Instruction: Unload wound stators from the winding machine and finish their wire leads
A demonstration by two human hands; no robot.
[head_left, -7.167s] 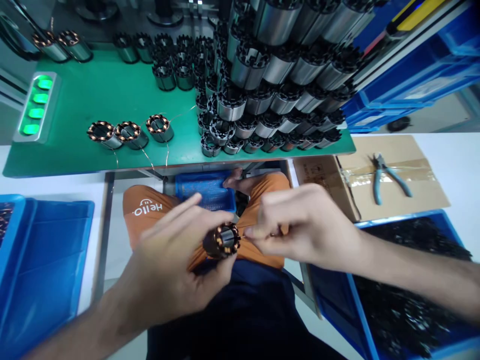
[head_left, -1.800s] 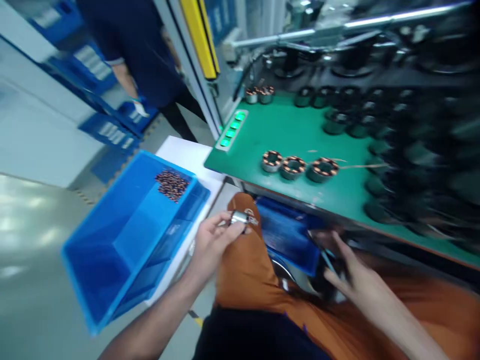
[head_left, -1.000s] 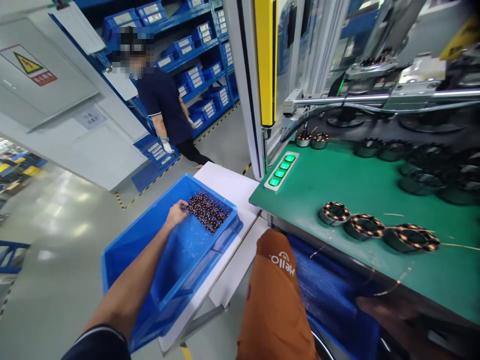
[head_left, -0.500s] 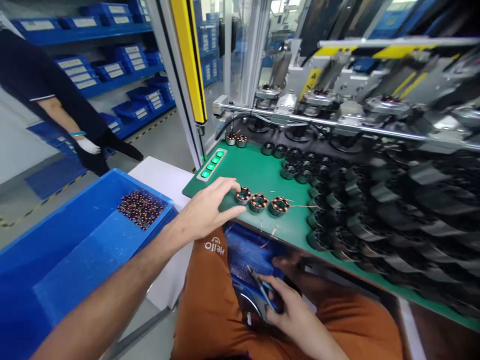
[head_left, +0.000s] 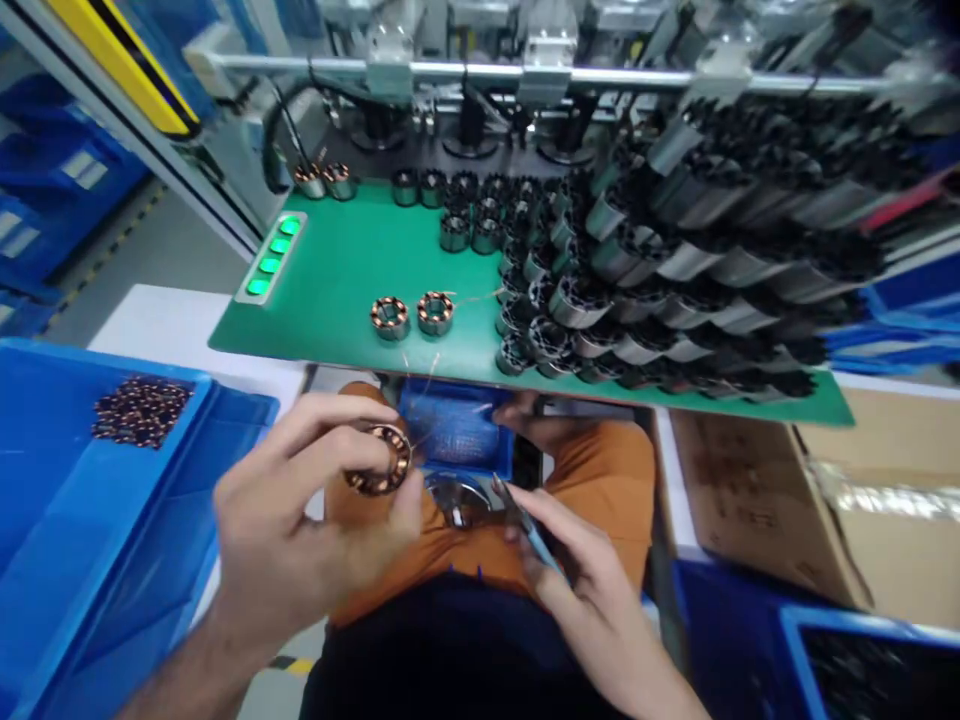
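My left hand (head_left: 315,500) holds a copper-wound ring (head_left: 381,462) between its fingers and thumb, in front of the bench edge and above my lap. A thin wire end sticks out from the ring. To the right, my right hand (head_left: 577,570) is closed around blue-handled cutters (head_left: 534,535), whose tips point up and away from me. Two more wound rings stand on the green mat (head_left: 337,260): a left one (head_left: 390,318) and a right one (head_left: 435,313), which has a long wire running to the right.
Stacked dark unwound cores (head_left: 637,260) fill the mat's right side. Two wound rings (head_left: 324,180) stand at the back left, near green lit buttons (head_left: 271,262). A blue bin (head_left: 45,400) holds wound parts at left. Beyond is a machine rail (head_left: 480,72); a cardboard box (head_left: 765,490) is at right.
The view has swung right. My left hand has taken the leftmost of three front rings off the mat and brought it toward me. My right hand still holds the cutters.
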